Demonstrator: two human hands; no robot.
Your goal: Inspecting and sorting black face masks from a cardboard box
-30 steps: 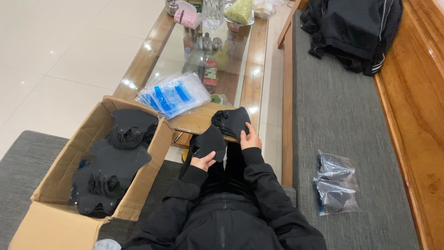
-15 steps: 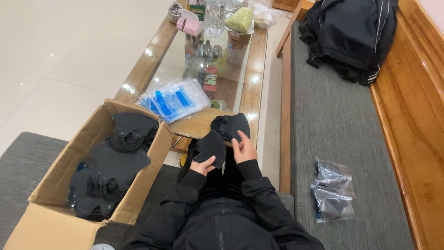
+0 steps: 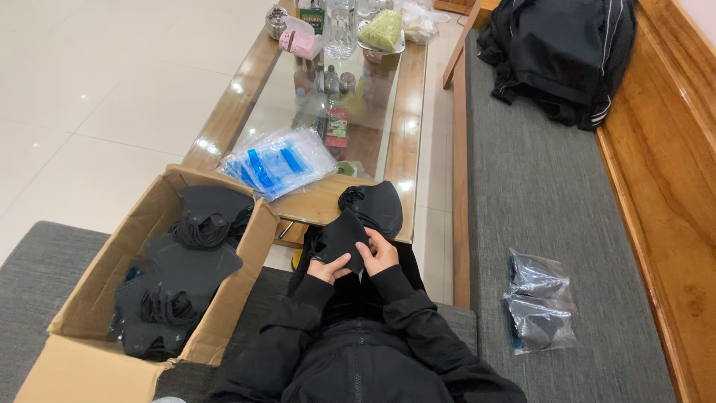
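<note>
At lower centre of the frame, our left hand point(image 3: 328, 267) and right hand point(image 3: 379, 252) pinch a soft, light black face mask point(image 3: 341, 237), best gripped by its edges, beside the counter point(image 3: 406, 134).

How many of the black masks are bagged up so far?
Done: two filled clear bags lie on the grey seat. In hand: the left hand and right hand hold one black mask. Left: the cardboard box still holds many masks, and empty bags wait on the table.

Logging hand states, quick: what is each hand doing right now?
Left hand: closed on the black mask, gripping its lower edge.
Right hand: fingers closed on the same black mask, at its right side.
</note>
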